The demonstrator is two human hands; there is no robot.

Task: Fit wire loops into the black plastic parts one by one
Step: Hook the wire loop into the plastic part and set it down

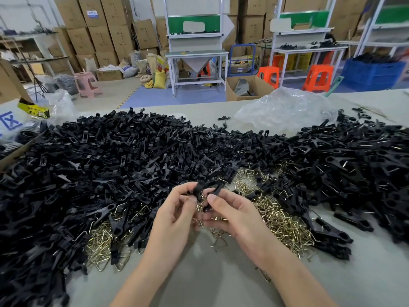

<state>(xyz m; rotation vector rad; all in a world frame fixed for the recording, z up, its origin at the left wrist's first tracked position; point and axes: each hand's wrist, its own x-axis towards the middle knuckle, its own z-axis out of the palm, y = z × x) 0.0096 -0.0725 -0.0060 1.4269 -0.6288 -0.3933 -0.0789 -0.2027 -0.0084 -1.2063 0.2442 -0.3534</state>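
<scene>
My left hand (174, 214) and my right hand (230, 210) meet over the middle of the table, fingers curled. Each pinches a black plastic part: the left one (197, 189) sticks up from thumb and forefinger, the right one (218, 189) sits under my right thumb. Whether a wire loop lies between them I cannot tell. A huge heap of black plastic parts (132, 151) spreads across the table behind and to the left. Brass-coloured wire loops (278, 220) lie in a pile under and around my hands.
A second heap of black parts with wire loops fitted (354, 165) covers the right side. A crumpled clear plastic bag (285, 109) lies behind it. A cardboard box edge (13, 156) sits far left. Bare grey table top (199, 273) shows between my forearms.
</scene>
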